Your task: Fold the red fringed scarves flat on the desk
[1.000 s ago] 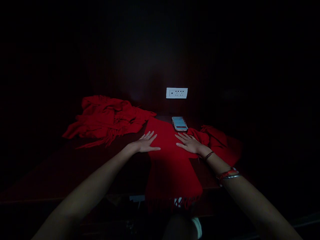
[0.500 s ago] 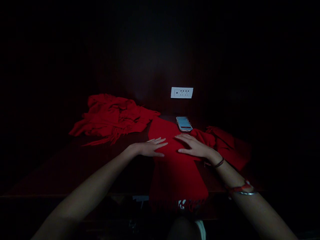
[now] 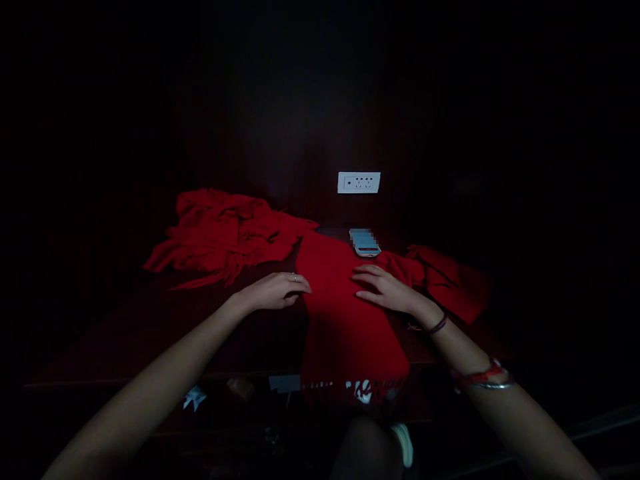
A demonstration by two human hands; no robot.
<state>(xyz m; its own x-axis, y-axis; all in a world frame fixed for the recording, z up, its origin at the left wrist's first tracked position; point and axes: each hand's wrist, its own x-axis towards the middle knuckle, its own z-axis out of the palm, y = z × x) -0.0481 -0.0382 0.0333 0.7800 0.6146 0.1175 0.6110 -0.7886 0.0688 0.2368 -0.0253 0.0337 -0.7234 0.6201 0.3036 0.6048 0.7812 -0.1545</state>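
At the far left, on the dark wood of the table, piled in loose rumples: a heap of red cloth, trailing toward the near side. Just in front of it and to the right, reaching in over the table: the left hand, palm down, fingers bent and close together (with a ring on one of them), thumb tucked below. Fingertips right at the left edge of the red scarf; impossible to tell whether pinching that edge or merely resting against it.

In the middle, lying nearly flat between both hands and stretching from the back of the table toward the near side: the red scarf, with its fringe hanging past the table's near edge. Up behind, on the dark wall: a white socket panel. Lower, just beyond the scarf's right side: a phone, screen lit and partly pixelated.

Next, in from the right: the right hand, palm down, fingers loosely spread, thumb apart. Laid across the scarf's right edge, fingertips over its upper part, with scarf beneath. Farther along that arm: a dark band, then a silver bangle. At the far right, past the wrist, fading into shadow: a folded red cloth.
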